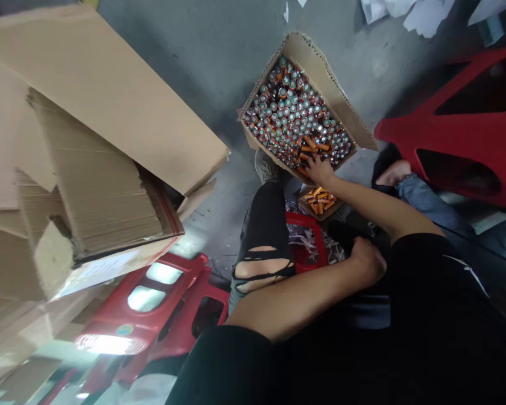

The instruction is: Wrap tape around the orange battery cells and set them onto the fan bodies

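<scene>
My right hand (pixel 319 170) reaches over the near edge of an open cardboard box (pixel 346 115). Its fingers are apart and touch loose orange batteries (pixel 308 147) lying on top of the others. Most batteries (pixel 293 107) in this box stand upright, packed tightly with their ends showing. Close to my lap, my left hand (pixel 369 261) is closed, its fingers curled; whatever it may hold is hidden. A smaller carton (pixel 335 209) below my right wrist contains several loose orange batteries (pixel 318 197).
Large cardboard boxes (pixel 152 124) fill the left side. Red plastic stools (pixel 152 304) stand at lower left, and another red stool (pixel 459 135) is at right beside a person's bare foot (pixel 394 172). Paper scraps (pixel 430 17) lie on the grey floor (pixel 194 39).
</scene>
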The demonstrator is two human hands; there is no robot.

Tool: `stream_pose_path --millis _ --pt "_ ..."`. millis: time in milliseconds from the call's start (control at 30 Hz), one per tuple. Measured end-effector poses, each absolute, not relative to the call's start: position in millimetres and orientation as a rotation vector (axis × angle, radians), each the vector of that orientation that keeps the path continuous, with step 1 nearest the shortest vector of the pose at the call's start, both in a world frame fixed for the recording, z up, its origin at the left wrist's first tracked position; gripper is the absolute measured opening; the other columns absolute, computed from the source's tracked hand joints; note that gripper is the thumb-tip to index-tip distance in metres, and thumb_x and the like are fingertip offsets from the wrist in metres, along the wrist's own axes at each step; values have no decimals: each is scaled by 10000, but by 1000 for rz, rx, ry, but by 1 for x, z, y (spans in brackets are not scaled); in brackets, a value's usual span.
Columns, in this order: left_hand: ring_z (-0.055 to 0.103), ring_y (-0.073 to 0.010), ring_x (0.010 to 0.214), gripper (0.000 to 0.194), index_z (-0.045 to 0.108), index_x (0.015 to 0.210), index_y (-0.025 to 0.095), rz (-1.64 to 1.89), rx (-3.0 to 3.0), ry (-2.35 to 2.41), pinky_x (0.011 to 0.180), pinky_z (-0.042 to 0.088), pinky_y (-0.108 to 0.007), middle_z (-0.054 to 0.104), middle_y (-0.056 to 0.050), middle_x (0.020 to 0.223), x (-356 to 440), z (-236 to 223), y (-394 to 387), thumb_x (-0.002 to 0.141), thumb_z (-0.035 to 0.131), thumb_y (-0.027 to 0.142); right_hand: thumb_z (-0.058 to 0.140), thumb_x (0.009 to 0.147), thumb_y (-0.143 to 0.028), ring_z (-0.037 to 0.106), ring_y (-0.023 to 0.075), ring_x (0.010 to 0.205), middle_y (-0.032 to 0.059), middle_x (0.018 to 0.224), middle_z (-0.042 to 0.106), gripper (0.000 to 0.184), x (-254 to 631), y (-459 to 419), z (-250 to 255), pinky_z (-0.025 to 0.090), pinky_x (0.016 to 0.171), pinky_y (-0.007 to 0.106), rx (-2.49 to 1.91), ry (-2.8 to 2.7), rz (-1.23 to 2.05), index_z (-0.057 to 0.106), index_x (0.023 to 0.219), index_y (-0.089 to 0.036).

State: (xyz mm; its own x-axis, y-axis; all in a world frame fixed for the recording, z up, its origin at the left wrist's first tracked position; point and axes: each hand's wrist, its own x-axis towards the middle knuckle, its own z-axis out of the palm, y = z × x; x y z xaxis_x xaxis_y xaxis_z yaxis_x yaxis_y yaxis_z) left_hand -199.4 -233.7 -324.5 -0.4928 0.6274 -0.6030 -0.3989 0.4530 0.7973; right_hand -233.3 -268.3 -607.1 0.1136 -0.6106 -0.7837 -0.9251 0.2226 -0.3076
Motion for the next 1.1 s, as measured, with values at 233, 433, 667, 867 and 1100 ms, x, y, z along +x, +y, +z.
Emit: stream_pose_path --millis 233,433,667,867,1100 --pt "659 -318 1343 475 748 1468 126 1225 215 1679 1095 505 -424 732 -183 1500 -200 -322 -241 1088 471 196 399 1078 -150 558 429 1452 274 1446 725 488 -232 -277 -592 510 1085 534 -1487 1441 560 814 1326 -80" --pt "652 -312 1371 488 768 1449 167 1243 218 1688 1106 498 -429 724 -152 1532 -202 -321 -244 1109 418 188 443 1052 -131 585 410 1420 229 1351 791 468 -253 -281 -576 530 1040 502 -1561 1359 501 848 1285 -140" --pt "654 -327 1402 472 786 1433 168 1234 223 1675 1113 527 -453 727 -157 1533 -204 -322 -239 1115 437 184 530 1094 -213 690 290 1263 154 1375 775 397 -276 -215 -528 509 1117 438 -1538 1353 240 780 1401 -231" --pt "660 -341 1402 477 787 1441 177 1244 183 1724 1129 534 -478 732 -179 1516 -199 -323 -231 1114 440 187 733 1073 -461 708 260 1255 112 1452 695 392 -249 -158 -491 630 1072 480 -1445 1432 165 709 1397 -241" --pt "699 -346 1337 352 864 1297 204 1235 135 1676 1112 538 -482 801 -173 1391 -192 -334 -213 1033 632 209 497 1135 -309 554 343 1512 184 1635 618 470 -247 -229 -549 495 1252 533 -1411 1627 81 644 1568 -197"
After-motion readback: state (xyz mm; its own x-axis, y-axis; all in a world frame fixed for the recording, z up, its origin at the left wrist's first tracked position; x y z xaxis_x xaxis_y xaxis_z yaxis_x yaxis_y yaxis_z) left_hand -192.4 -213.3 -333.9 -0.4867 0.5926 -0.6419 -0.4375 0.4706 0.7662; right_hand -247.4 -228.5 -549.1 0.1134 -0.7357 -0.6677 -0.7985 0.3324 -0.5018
